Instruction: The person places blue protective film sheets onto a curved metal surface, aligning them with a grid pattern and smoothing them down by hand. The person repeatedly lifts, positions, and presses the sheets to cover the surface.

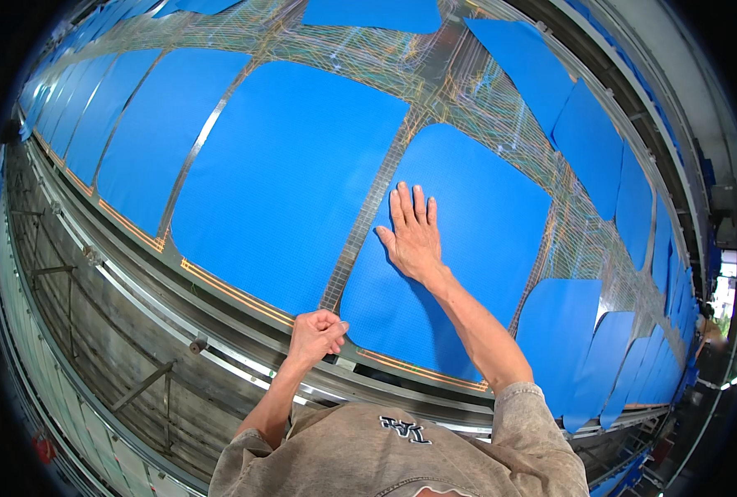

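A blue sheet piece point(476, 199) with rounded corners lies flat in front of me on a long dark table. My right hand point(414, 236) rests palm down on its upper left part, fingers stretched and slightly spread. At the sheet's near left corner, by the table's front edge, my left hand point(317, 338) is closed with thumb and fingertips together. Whatever those fingers pinch, if anything, is hidden or too small to make out. To the left lies another large blue piece point(286, 182), parted from the first by a narrow strip of gridded table surface point(368, 207).
More blue pieces point(149, 124) continue along the table to the left, and others point(559, 331) to the right. Coloured guide lines point(360, 50) cover the table beyond. A metal rail point(161, 311) runs along the front edge, and a second row of blue pieces point(588, 141) lies across the far side.
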A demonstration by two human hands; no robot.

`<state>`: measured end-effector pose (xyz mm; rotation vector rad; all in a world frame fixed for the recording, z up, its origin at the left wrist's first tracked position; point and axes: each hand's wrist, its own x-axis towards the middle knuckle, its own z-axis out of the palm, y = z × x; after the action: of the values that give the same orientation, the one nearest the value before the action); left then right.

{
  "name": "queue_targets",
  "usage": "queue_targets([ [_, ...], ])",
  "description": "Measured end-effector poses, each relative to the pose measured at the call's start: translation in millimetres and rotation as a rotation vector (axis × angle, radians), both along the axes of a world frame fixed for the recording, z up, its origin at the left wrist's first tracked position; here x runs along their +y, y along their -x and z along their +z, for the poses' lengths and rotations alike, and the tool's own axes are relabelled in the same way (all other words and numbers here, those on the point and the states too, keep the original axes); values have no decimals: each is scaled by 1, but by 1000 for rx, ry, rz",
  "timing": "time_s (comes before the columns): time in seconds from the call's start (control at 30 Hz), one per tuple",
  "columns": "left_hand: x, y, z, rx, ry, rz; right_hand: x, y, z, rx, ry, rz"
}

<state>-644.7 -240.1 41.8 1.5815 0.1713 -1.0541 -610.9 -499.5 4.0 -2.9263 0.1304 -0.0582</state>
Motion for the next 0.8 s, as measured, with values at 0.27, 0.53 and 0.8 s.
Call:
queue_targets([
  [0.27,-2,0,1,7,-6,-8,19,12,9,31,-21,54],
  [0.53,7,4,-3,-18,40,85,79,63,22,73,-140,249],
  [0.8,-10,14,30,-601,102,293,120,129,15,49,-484,476],
])
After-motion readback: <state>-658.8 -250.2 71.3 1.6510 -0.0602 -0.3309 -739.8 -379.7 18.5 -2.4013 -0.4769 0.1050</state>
